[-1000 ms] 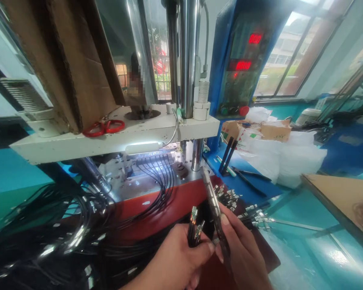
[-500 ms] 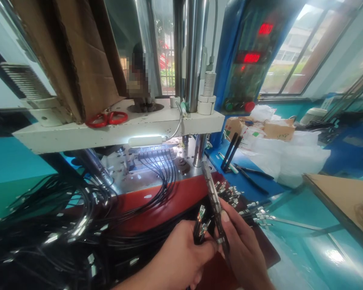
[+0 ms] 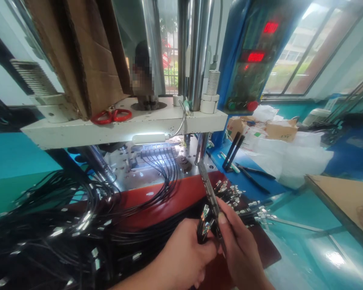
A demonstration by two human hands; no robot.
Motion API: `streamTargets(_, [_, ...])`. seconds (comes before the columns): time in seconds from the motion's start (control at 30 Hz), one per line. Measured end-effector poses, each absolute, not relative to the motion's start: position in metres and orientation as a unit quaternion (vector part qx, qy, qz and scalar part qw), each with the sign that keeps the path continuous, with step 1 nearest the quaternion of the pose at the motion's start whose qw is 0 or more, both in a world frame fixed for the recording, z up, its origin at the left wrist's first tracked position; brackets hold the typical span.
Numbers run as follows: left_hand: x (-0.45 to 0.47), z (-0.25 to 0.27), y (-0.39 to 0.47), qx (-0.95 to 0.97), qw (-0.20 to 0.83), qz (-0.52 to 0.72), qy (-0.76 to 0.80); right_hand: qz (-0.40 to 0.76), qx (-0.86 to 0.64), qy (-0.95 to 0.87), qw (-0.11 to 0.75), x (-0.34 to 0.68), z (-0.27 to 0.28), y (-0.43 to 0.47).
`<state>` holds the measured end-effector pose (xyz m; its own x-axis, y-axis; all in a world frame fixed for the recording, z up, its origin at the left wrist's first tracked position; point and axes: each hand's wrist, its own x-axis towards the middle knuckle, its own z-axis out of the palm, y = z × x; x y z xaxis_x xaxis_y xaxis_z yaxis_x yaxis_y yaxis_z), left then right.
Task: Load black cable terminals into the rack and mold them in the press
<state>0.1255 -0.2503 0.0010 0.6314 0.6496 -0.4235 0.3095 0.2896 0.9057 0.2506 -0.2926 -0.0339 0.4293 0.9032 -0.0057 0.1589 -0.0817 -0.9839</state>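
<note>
My left hand (image 3: 184, 251) is closed around a few black cables (image 3: 203, 227) whose metal connector ends stick up past the thumb. My right hand (image 3: 243, 245) grips a long, narrow slotted metal bar (image 3: 208, 187) between thumb and fingers, its far end pointing up toward the press. The cable ends are close beside the bar's lower part, and the two hands nearly touch. Just beyond the bar lies a bundle of cables with bare metal connectors (image 3: 234, 195). Whether a connector sits in the bar's lower slots is hidden by my fingers.
Ahead, a lit press bed (image 3: 130, 177) holds a mould with a row of black cables (image 3: 166, 181) running out. Red-handled scissors (image 3: 111, 116) lie on the white press plate (image 3: 121, 131). Pliers (image 3: 255, 177) rest at right, before white bags (image 3: 305, 157). Piled cables (image 3: 48, 249) fill the left.
The view has shifted slightly, so the press sits a little further right. The bar's far end has come slightly left and nearer the press post. Both hands keep their hold.
</note>
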Motion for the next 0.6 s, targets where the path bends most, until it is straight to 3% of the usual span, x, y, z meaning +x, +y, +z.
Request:
streamTargets(0.1, [0.124,0.002,-0.249,0.576,0.705,0.134,0.391,0.334,-0.644,-0.422,0.544,0.256,-0.034,-0.291])
streamTargets(0.3, [0.107,0.011,-0.237,0.442,0.825,0.135,0.324,0.488,-0.587,-0.244,0.598,0.263,-0.021,-0.303])
streamTargets(0.6, [0.104,0.010,-0.236,0.435,0.821,0.165,0.331,0.494,-0.579,-0.216,0.611,0.259,-0.022,-0.306])
